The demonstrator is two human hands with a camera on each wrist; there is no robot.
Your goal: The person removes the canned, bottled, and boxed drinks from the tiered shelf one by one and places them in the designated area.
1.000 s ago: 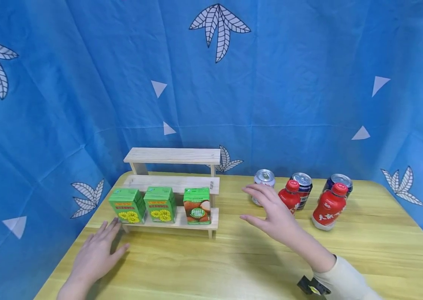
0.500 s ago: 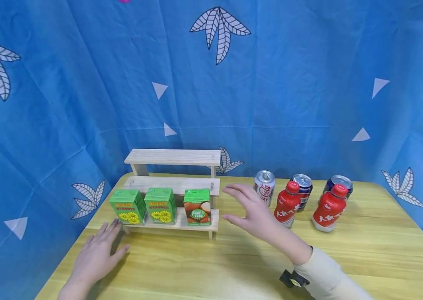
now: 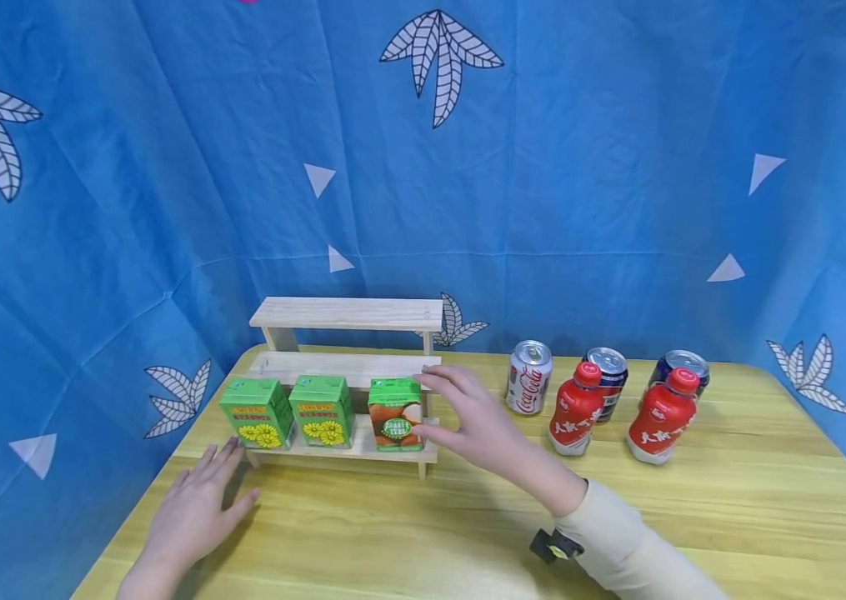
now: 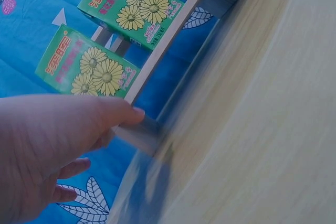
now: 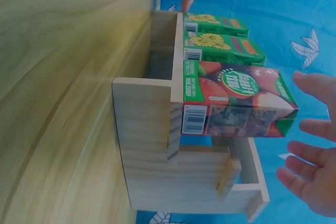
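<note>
A three-step wooden shelf carries drink cartons on its lowest step. Two are green with yellow flowers, the left carton and the middle carton. At the right end stands a juice carton with red-brown fruit and a green top. My right hand is beside that carton, fingers and thumb spread apart; the right wrist view shows a gap between fingertips and the carton's top. My left hand lies at the shelf's left end, its thumb extended by the front corner, holding nothing.
Right of the shelf stand a white Coca-Cola can, two red bottles and two dark blue cans behind them. A blue patterned cloth hangs around the back and sides of the wooden table.
My right hand has moved left, from in front of the bottles and Coca-Cola can to the fruit carton, uncovering them. My left hand has stayed in place.
</note>
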